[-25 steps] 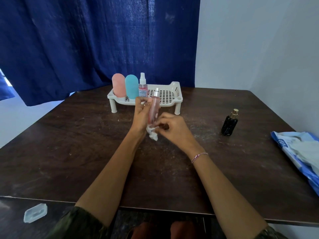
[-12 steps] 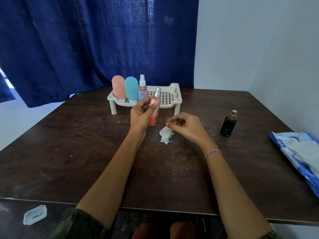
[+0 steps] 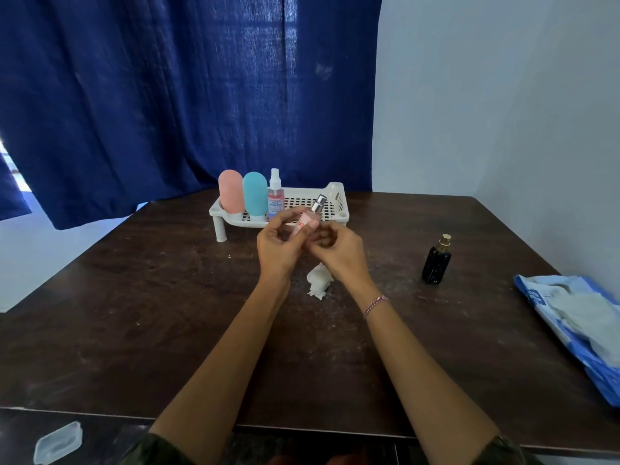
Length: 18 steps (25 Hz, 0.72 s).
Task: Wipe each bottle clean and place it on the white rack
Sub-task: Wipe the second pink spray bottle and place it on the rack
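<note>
1. Roughly at 7 o'clock, below the bench [image 3: 151, 313] edge, lies a clear plastic lid [image 3: 58, 443]. It is not in play.
2. Progress: the white rack [image 3: 337, 196] stands at 12 o'clock on the bench. Three bottles are upright side by side at its left end: a pink bottle [image 3: 230, 191], a teal bottle [image 3: 255, 193] and a clear spray bottle [image 3: 275, 194]. Judged: these three are done.
3. The left hand [image 3: 278, 245] is raised just in front of the rack. Its grip is closed on the slim pink bottle [image 3: 310, 218], with fingers and thumb curled round the body. The silver cap pokes out above, tilted toward 1 o'clock. The bottle is off the bench and not yet on the rack.
4. The right hand [image 3: 339, 250] is just beside the left, fingers curled in toward the bottle's lower end. I cannot tell whether this grip pinches the bottle or only closes next to it. No wipe shows in it.
5. A crumpled white wipe [image 3: 318, 280] lies on the bench at 6 o'clock from the hands. Neither hand holds it. Judged: wiping of the held bottle is finished or paused, and racking it beside the spray bottle is the likely next step.
6. A black bottle [image 3: 436, 261] with a gold cap stands upright at 2 o'clock, well apart from both hands. Judged: it is yet to be wiped and racked, so three are placed, one is in hand and one is left.
7. A blue-and-white packet [image 3: 570, 317] lies at 3 o'clock, at the bench's right edge.
</note>
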Available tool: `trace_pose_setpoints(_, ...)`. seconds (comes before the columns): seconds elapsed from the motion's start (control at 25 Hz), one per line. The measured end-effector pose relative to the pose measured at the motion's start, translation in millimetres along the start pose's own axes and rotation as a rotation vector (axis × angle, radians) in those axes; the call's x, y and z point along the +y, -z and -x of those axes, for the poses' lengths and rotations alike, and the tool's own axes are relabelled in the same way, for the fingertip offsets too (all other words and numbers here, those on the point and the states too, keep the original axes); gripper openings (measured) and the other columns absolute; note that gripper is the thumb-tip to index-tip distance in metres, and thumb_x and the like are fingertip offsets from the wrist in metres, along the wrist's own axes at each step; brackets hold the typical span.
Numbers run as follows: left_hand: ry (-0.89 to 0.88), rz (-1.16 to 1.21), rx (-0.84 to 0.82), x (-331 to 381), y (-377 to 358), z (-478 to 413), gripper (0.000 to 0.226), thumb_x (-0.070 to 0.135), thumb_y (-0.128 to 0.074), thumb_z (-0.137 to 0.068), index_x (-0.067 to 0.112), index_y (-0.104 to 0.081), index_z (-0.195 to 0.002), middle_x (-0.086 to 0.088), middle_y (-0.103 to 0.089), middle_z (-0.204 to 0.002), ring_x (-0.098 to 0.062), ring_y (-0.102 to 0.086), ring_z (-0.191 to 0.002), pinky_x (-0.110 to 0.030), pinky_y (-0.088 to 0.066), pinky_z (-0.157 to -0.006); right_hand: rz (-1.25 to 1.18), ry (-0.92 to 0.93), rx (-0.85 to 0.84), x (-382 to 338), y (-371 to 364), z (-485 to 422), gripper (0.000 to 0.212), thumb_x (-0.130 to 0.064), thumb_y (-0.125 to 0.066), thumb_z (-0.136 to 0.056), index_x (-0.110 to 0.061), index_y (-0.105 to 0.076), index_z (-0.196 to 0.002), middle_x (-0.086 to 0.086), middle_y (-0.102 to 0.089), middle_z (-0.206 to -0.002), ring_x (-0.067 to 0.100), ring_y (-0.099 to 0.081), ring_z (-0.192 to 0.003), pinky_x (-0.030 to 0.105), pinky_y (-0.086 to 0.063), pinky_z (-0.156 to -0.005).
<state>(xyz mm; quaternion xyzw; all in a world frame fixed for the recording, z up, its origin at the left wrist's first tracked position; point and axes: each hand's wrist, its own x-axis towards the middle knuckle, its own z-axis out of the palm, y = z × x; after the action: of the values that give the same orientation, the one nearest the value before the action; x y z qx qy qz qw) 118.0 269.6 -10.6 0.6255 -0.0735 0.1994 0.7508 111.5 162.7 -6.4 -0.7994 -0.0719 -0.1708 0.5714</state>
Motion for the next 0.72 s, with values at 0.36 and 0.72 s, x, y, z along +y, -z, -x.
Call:
trace_pose_setpoints(0.36,0.081,-0.188,0.144,7.0,-0.7,-17.1,0.021,0.017,-0.057,-0.092,0.009,-0.067,-0.109,-0.005,-0.060,-0.121,-0.013,-0.055,-0.110,-0.021,-0.043,-0.093,0.174,0.054,0.052,-13.9,1.7,-43.8,0.037,-0.017,-0.078,-0.074,-0.007,-0.068,-0.108,0.004,-0.070,-0.100,0.007,-0.063,-0.080,0.011,-0.049,-0.069)
trace_pose_setpoints(0.72,0.070,-0.306,0.123,-0.3,-12.4,-41.7,0.030,0.017,-0.052,-0.095,0.009,-0.060,-0.123,-0.004,-0.061,-0.123,-0.004,-0.051,-0.100,-0.017,-0.040,-0.089,0.244,0.021,0.049,-12.1,-14.1,-81.3,0.035,-0.011,-0.068,-0.082,-0.005,-0.063,-0.116,0.008,-0.067,-0.111,0.015,-0.062,-0.098,0.021,-0.046,-0.083)
